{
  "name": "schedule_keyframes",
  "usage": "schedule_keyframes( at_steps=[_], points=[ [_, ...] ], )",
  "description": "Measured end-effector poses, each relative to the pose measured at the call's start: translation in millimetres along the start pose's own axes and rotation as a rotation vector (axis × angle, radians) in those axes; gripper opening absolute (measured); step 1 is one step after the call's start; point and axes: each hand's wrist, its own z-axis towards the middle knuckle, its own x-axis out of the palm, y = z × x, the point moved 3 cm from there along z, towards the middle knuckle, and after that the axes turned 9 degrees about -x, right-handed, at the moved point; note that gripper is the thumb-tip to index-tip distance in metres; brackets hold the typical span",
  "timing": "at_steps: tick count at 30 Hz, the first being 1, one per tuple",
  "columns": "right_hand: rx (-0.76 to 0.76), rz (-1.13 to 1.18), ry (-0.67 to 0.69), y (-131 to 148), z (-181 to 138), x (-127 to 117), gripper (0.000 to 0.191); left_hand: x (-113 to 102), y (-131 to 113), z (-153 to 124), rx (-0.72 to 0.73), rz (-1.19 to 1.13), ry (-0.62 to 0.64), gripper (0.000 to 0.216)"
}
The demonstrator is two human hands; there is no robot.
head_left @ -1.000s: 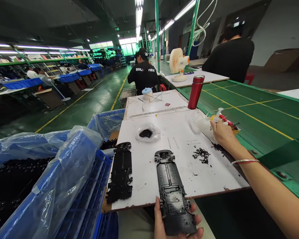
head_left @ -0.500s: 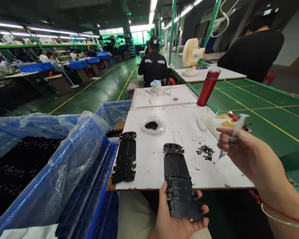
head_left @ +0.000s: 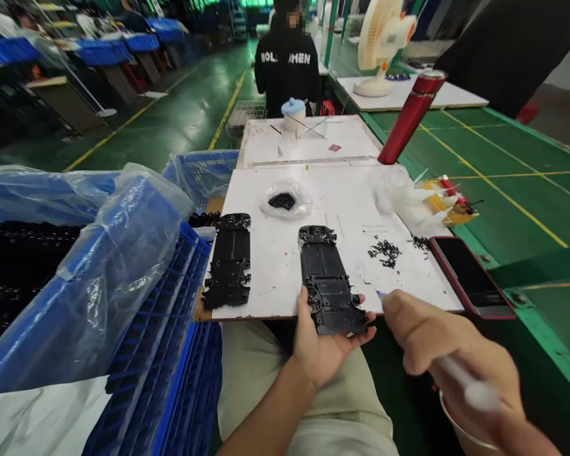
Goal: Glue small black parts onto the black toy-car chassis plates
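My left hand [head_left: 323, 354] is closed round the near end of a black plastic chassis plate [head_left: 327, 269], thumb on its left edge and fingertips on its right. The far end of the plate lies over the white board. In my right hand [head_left: 456, 354], fingers wrapped round it, is a syringe [head_left: 470, 383] with a clear plunger and a blue tip; the hand is partly blurred. That tip points toward the plate, a little apart from it. A second black chassis plate [head_left: 230, 259] lies at the board's left edge. Small black parts [head_left: 384, 251] are heaped on the right.
A plastic bag of black pieces [head_left: 282, 201] sits mid-board [head_left: 275, 253]. Blue crates [head_left: 166, 354] lined with plastic stand at left. A phone [head_left: 472, 275], a red flask [head_left: 411, 120] and a fan [head_left: 377, 44] are on the right. A person [head_left: 287, 69] sits ahead.
My right hand has swung down and toward the plate with the syringe, its tip now nearer. My left hand still holds the plate. The view has tilted downward, and the phone now shows.
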Motion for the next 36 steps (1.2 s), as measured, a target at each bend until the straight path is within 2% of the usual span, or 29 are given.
schedule_keyframes(
  at_steps=[3,8,10,18,24,30,36],
  points=[
    [-0.116,0.028,0.037,6.6,-3.3,18.6,0.047,-1.1,0.1,1.2,0.016,0.028,-0.021,0.07],
    [-0.224,-0.139,0.268,6.8,-10.7,43.1,0.059,-3.4,1.2,2.1,0.016,0.064,-0.101,0.073],
    [-0.26,-0.158,0.296,3.5,-13.2,48.1,0.06,-2.8,1.5,2.1,0.002,0.076,-0.107,0.075],
    [-0.315,-0.113,0.119,-10.4,-11.2,58.9,0.057,0.5,1.8,2.9,-0.022,0.025,-0.155,0.072],
    [-0.321,-0.137,0.085,-16.6,-12.7,59.3,0.046,0.5,2.2,3.4,-0.093,0.085,-0.132,0.087],
    [-0.292,-0.144,0.038,-21.3,-15.0,61.3,0.046,5.2,1.0,2.6,-0.061,0.017,-0.145,0.076],
    [-0.323,-0.147,-0.02,-23.8,-17.6,63.7,0.048,8.4,1.4,2.7,-0.073,-0.012,-0.145,0.076]
  ],
)
